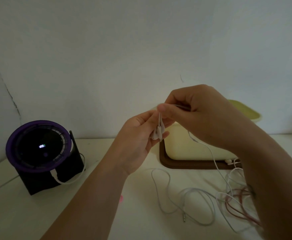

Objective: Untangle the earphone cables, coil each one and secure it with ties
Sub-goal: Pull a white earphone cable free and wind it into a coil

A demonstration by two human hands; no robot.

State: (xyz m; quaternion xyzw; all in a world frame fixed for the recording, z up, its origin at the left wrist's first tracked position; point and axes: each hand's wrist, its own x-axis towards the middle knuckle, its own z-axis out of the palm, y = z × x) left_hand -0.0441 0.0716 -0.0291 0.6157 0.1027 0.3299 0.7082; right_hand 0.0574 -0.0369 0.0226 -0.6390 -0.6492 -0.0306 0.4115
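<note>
Nearest us, loose loops of the white cable [185,193] sprawl on the table [29,219], its jack plug [184,218] lying free, with a reddish cable [237,210] tangled beside them at the right. Above, our right hand [199,115] pinches the white cable between thumb and forefinger, just over the earbuds [158,133], which hang into our left hand [138,141]; its fingers curl lightly round them. Behind the hands sits a cream box [190,149] on a brown tray [193,165], and far left a purple fan [37,146].
</note>
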